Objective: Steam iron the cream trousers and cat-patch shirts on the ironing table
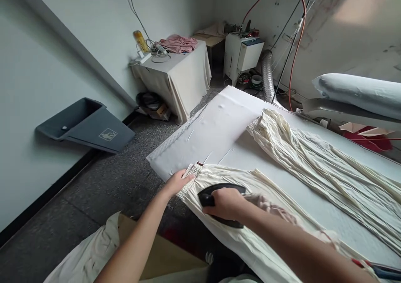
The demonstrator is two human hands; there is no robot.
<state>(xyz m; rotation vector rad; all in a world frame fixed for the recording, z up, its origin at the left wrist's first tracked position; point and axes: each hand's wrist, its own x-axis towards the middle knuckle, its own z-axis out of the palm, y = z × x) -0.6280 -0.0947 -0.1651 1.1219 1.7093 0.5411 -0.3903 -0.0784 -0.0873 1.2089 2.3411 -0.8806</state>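
A cream pleated garment [247, 233] lies along the near edge of the white padded ironing table [216, 128]. My right hand [227, 203] is closed round the black handle of an iron [219, 190] that rests on this garment near its elastic waistband [194, 171]. My left hand [179, 180] pinches the waistband's end at the table edge, fingers closed on the cloth. A second cream pleated garment [313, 162] is spread across the middle and right of the table.
A grey bin [86, 124] lies tipped against the left wall. A cloth-covered side table [175, 72] with pink fabric stands at the back, next to a white machine [242, 53] and a silver duct hose [267, 76]. Cables hang overhead. A padded sleeve board [360, 92] juts in at right.
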